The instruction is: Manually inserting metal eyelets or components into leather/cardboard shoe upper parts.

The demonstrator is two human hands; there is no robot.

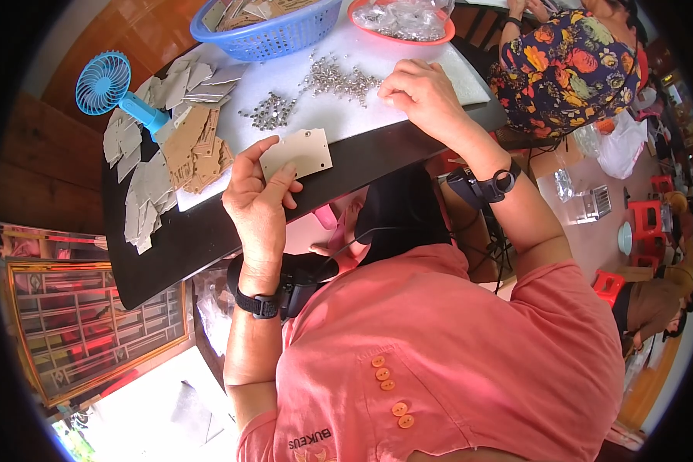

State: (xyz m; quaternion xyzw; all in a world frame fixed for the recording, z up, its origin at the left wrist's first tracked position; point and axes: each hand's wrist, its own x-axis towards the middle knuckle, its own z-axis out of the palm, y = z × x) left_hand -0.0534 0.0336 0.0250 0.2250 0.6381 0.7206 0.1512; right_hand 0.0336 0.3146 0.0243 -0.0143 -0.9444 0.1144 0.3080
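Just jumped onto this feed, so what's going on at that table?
The person's left hand holds a pale rectangular card over the near edge of the black table. The right hand is at the right side of scattered small metal pieces; whether it grips one is hidden. More loose cards are piled at left, beside a blue handheld fan.

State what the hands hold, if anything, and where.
Left hand: a pale card, by its left end. Right hand: near small metal pieces; any hold cannot be told.
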